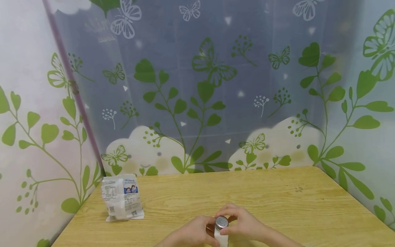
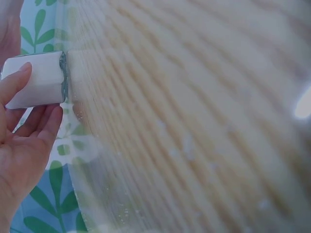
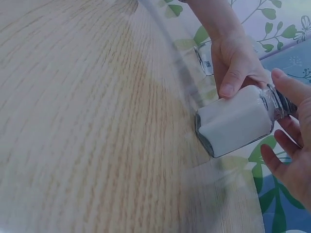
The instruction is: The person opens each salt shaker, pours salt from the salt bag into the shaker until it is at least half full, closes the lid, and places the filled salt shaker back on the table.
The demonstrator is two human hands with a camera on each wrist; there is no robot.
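A clear glass shaker (image 1: 221, 237) full of white powder, likely salt, stands with its perforated metal lid (image 1: 221, 223) facing up, near the table's front edge. My left hand (image 1: 192, 232) grips the shaker's body from the left, its thumb lying along one flat side of the glass (image 2: 43, 77). At the top, my right hand (image 1: 246, 223) holds the lid between thumb and fingers; the right wrist view shows the shaker's threaded neck (image 3: 273, 103) beside those fingers. Whether the shaker's base touches the table cannot be told.
On the left part of the wooden table (image 1: 268, 195) stands a white printed packet (image 1: 121, 199) with a blue picture. Small pale specks lie on the tabletop in the left wrist view. Patterned curtains (image 1: 172, 68) enclose the table's back and sides.
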